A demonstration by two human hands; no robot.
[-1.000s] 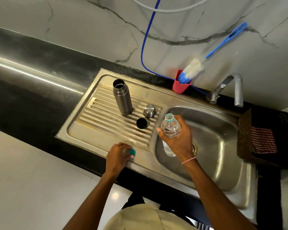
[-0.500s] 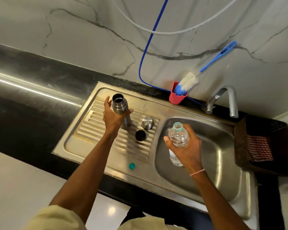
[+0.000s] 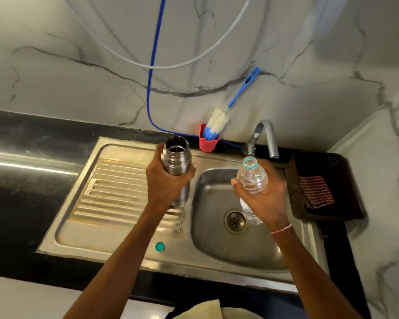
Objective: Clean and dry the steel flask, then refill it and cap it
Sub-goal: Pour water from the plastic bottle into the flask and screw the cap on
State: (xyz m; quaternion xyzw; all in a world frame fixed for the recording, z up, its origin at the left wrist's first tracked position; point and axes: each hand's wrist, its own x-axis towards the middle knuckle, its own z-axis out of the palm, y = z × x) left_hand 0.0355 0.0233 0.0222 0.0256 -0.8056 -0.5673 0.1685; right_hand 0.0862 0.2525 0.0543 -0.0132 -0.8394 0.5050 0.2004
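Two raised arms: left hand (image 3: 168, 183) grips the open flask (image 3: 176, 158) upright; right hand (image 3: 264, 194) grips an uncapped bottle (image 3: 251, 180) over the sink (image 3: 217, 245).

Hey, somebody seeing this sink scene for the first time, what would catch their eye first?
The two hands in the middle: the left hand grips an uncapped steel flask by the drainboard, and the right hand holds an open clear plastic bottle over the basin. Next, the blue-and-white bottle brush leaning out of a red cup at the wall, and a teal cap lying on the sink's front ledge.
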